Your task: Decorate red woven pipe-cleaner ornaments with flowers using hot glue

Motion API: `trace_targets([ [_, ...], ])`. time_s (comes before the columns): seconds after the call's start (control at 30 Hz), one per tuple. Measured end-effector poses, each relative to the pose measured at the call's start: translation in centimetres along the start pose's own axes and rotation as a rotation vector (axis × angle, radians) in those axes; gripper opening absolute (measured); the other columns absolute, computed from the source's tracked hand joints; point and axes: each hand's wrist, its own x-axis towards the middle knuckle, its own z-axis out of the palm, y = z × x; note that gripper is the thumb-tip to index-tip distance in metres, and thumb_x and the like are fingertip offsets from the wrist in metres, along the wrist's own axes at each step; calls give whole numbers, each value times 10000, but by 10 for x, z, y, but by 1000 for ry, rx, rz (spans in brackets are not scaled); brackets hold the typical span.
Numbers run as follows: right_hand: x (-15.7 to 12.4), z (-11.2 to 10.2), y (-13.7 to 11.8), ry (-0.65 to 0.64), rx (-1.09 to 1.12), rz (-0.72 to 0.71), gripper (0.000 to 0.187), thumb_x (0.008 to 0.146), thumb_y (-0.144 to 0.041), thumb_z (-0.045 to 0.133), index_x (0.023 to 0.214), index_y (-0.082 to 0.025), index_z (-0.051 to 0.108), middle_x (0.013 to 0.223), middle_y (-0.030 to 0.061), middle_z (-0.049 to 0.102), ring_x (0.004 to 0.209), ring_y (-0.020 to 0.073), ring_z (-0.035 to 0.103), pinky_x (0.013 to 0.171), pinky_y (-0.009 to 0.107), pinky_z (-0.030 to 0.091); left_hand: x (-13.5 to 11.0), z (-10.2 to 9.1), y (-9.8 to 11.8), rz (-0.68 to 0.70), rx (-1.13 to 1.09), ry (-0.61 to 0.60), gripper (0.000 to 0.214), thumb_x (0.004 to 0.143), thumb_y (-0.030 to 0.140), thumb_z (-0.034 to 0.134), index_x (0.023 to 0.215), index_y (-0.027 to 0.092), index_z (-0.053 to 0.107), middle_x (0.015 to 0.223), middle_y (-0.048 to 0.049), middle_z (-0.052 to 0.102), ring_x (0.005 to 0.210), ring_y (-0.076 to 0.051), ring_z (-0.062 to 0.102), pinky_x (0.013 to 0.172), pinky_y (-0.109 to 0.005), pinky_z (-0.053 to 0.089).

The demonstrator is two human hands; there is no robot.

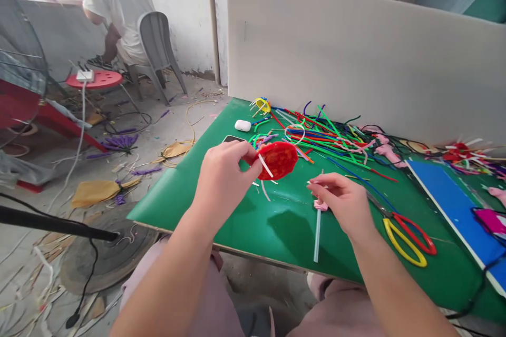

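Note:
Between its thumb and fingers, my left hand (pixel 227 176) grips a red round piece (pixel 280 160) by its left edge, above the table. A short white strip (pixel 265 166) lies across that edge near my thumb, and pale strips hang below. To the right, my right hand (pixel 342 197) is closed in a pinch; a tiny pale tip shows at its fingertips, too small to name. Just under those fingers a translucent stick (pixel 317 237), like a glue stick, lies on the table, with a small pink lump (pixel 321 205) at its upper part.
Coloured pipe cleaners (pixel 328 139) are heaped on the green table (pixel 177 189). Scissors (pixel 405 226) with red and yellow handles lie at the right, beside a blue board (pixel 450 210). A white earbud case (pixel 242 126) stands far left. Another person (pixel 118 5) sits beyond.

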Motion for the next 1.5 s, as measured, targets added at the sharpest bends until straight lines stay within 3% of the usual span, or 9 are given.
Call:
trace_targets([
  [0.2, -34, -28, -14, 175, 183, -372, 203, 708, -85, 670, 841, -239, 675, 766, -10, 702, 651, 132, 630, 604, 270, 522, -10, 23, 28, 161, 90, -125, 111, 734, 199, 559, 625, 191, 543, 637, 44, 573, 646, -113, 508, 677, -271, 372],
  [0.33, -48, -31, -22, 214, 90, -471, 231, 720, -53, 648, 851, -240, 681, 858, -5, 688, 809, 157, 631, 756, 329, 521, -16, 35, 36, 228, 98, -180, 131, 759, 209, 541, 629, 196, 534, 606, 44, 553, 618, -112, 485, 698, -285, 380],
  [0.43, -55, -34, -24, 242, 44, -431, 215, 734, -51, 634, 850, -227, 680, 934, 8, 684, 827, 170, 638, 731, 334, 531, -20, 40, 37, 264, 102, -190, 125, 770, 217, 540, 646, 198, 536, 617, 41, 554, 617, -112, 482, 706, -287, 388],
  [0.57, -54, -35, -22, 297, 102, -367, 244, 719, -9, 632, 851, -213, 650, 797, -23, 701, 649, 113, 642, 680, 281, 549, -23, 41, 37, 294, 112, -194, 144, 790, 243, 524, 653, 201, 541, 618, 37, 557, 628, -116, 494, 721, -293, 399],
  [0.77, -41, -31, -18, 167, 425, -187, 199, 717, -66, 647, 777, -217, 532, 660, -51, 664, 619, 125, 661, 442, 185, 515, -25, 43, 36, 302, 136, -195, 133, 787, 238, 509, 665, 202, 549, 633, 32, 575, 629, -117, 502, 734, -294, 405],
  [0.93, -41, -32, -15, 128, 345, -131, 138, 763, -110, 619, 815, -231, 660, 726, -18, 704, 568, 109, 644, 471, 205, 532, -23, 43, 34, 301, 130, -177, 121, 774, 229, 520, 659, 202, 541, 615, 33, 566, 612, -118, 495, 718, -297, 404],
  [1.13, -43, -33, -10, 104, 306, -120, 209, 767, -127, 626, 908, -265, 695, 836, 6, 719, 720, 158, 671, 542, 251, 559, -22, 44, 37, 293, 118, -178, 113, 768, 220, 526, 657, 207, 540, 607, 37, 558, 612, -117, 493, 717, -297, 399],
  [1.4, -39, -36, -7, 147, 305, -154, 167, 703, -148, 689, 788, -290, 713, 855, 12, 599, 737, 118, 579, 424, 183, 432, -23, 46, 38, 335, 97, -140, 116, 770, 220, 546, 657, 198, 534, 594, 40, 533, 607, -118, 490, 742, -318, 405],
  [1.5, -38, -35, -8, 162, 351, -65, 96, 699, -198, 696, 756, -272, 716, 788, 2, 640, 539, 79, 538, 339, 172, 372, -22, 46, 39, 335, 99, -138, 130, 775, 223, 544, 649, 200, 524, 586, 42, 529, 598, -116, 482, 735, -316, 409],
])
